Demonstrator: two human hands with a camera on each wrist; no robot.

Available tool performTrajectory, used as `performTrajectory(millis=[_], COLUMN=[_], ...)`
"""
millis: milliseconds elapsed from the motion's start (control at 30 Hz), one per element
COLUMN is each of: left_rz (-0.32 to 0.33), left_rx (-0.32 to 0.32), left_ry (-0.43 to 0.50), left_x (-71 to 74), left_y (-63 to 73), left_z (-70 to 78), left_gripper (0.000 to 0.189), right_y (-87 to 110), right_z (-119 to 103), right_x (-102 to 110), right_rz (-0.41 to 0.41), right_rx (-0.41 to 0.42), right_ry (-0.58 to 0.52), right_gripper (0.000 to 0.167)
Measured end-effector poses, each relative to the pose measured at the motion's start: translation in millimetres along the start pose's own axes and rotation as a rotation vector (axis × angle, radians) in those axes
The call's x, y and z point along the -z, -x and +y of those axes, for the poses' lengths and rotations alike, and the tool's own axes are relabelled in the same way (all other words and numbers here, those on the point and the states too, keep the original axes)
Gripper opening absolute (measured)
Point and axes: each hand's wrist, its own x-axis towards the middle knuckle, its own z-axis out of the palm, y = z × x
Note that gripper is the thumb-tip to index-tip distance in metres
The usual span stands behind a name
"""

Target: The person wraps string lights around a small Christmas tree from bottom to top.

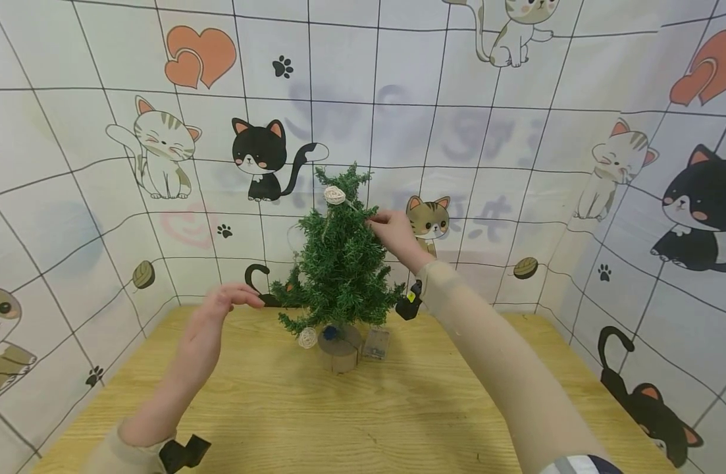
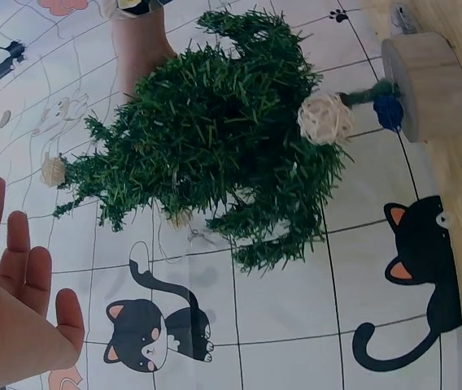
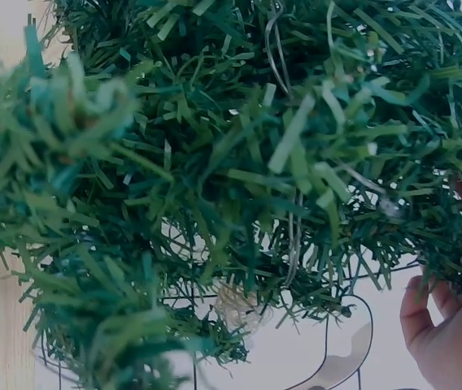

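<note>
A small artificial Christmas tree (image 1: 345, 257) stands on a round wooden base (image 1: 339, 349). My right hand (image 1: 395, 234) pinches at a branch high on the tree's right side; its fingertips are partly lost in the needles (image 3: 215, 162). Thin light-string wire (image 3: 294, 236) runs through the branches. One white wicker ball (image 1: 335, 195) sits near the top, another wicker ball (image 2: 326, 119) low by the trunk. To the tree's left, my left hand (image 1: 205, 326) is held in the air, fingers extended toward the lower branches, holding nothing.
A small clear box (image 1: 376, 343) lies on the wooden table (image 1: 363, 421), just right of the base. Something dark blue (image 2: 389, 112) is on the trunk by the base. Behind and on both sides hangs a cat-print cloth (image 1: 351, 125), close to the tree.
</note>
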Motion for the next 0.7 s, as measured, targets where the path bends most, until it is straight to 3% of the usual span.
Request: performTrajectory(millis=[167,400,567,700], left_rz=[-0.034,-0.177,-0.248,-0.27], left_rx=[-0.018,0.035,0.075,0.108], left_ry=[-0.074,-0.355,-0.569,-0.718], left_x=[11.2,34.4,51.4,60.0], left_y=[-11.2,-41.2,-62.7,-69.9], left_z=[-4.3,-17.6,-41.4,-67.7], left_gripper=[0.042,0.041,0.055,0.063], right_y=[0.8,2.5,4.2,11.3], right_z=[-1,4,4,13], right_x=[4,11,17,20], right_rz=[-0.005,-0.012,-0.015,-0.052], right_rx=[0.072,0.14,0.132,0.111], right_ry=[-0.03,-0.014,0.015,-0.017], right_gripper=[0.025,0.043,0.035,0.041])
